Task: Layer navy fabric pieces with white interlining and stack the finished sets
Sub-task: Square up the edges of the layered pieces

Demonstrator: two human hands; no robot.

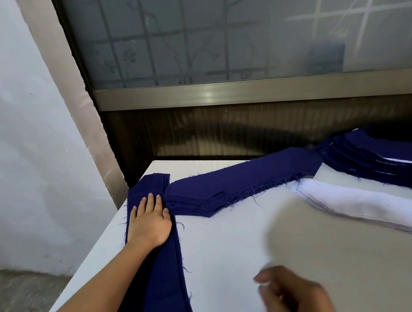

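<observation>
Strip of navy fabric (166,274) runs near-to-far under flat left hand (149,221); right hand (291,296) blurred, state unclear.

Left hand (150,221) lies flat, fingers straight, on a navy strip (166,287) at 9 o'clock on the table (222,250). The strip runs along the table's left edge. Navy stack (240,182) lies at 12 o'clock, its left end meeting the strip. Interlining (357,201) lies at 3 o'clock. Layered sets (388,159) lie at 2 o'clock. Right hand (293,296), at 5 o'clock, is blurred, so its grip cannot be made out.
</observation>
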